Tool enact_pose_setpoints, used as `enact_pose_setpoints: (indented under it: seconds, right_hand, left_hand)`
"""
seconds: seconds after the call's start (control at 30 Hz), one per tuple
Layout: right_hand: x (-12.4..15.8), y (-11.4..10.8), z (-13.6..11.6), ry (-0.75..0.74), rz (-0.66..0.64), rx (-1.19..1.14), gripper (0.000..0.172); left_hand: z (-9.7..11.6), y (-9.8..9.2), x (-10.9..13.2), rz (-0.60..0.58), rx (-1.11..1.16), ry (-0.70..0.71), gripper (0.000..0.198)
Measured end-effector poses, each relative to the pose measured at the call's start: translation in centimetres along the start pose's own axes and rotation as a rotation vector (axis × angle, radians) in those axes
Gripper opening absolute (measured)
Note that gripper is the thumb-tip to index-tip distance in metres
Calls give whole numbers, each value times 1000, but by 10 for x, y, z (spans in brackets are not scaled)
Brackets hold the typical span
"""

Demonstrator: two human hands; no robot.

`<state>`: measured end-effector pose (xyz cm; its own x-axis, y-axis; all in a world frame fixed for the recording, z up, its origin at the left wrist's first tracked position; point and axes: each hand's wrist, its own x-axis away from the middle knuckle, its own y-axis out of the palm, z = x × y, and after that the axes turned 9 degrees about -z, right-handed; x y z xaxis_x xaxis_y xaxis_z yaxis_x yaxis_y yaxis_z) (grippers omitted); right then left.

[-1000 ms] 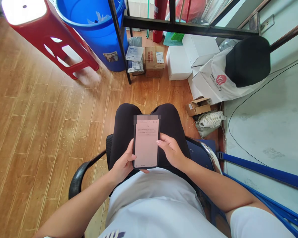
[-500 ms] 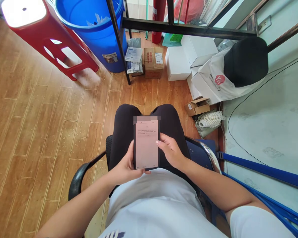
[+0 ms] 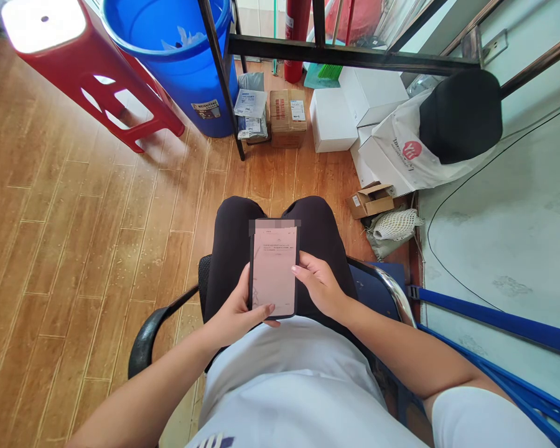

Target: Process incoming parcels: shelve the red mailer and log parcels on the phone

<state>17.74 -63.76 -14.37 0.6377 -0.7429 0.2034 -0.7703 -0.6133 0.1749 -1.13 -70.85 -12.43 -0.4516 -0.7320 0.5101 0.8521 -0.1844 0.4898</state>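
Note:
A smartphone (image 3: 273, 274) in a dark case is held upright above my lap, its lit pinkish screen facing me with a few lines of small text near the top. My left hand (image 3: 238, 311) grips its lower left side, the thumb lying over the bottom of the screen and the other fingers partly hidden behind. On the opposite edge, my right hand (image 3: 323, 283) holds the phone, thumb at the screen's right border and fingers behind it. Beneath are my legs in black trousers (image 3: 236, 236).
A red plastic stool (image 3: 98, 87) and a blue bin (image 3: 186, 74) stand at the upper left. Ahead, a cardboard box (image 3: 287, 118) and white boxes (image 3: 333, 121) sit under a dark metal frame (image 3: 354, 57). A chair armrest (image 3: 142, 342) is at my left, a wall (image 3: 494, 218) at my right.
My left thumb has moved from the phone's bottom edge up onto the lower screen. The phone has shifted and tilted slightly. My right hand has barely moved.

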Motion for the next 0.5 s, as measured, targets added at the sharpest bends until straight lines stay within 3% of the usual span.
enact_pose_setpoints:
  seconds: [0.23,0.37,0.5]
  right_hand:
    - [1,-1,1,7,-6,81,29]
    - [1,0,0,-9,-68,173,20]
    - [2,0,-2,-34,-141,232,27]
  left_hand:
    - [-3,-2,1,18,205,47,85]
    - [0,-2,1,17,275,57,75]
    - [5,0,1,-1,281,77,63]
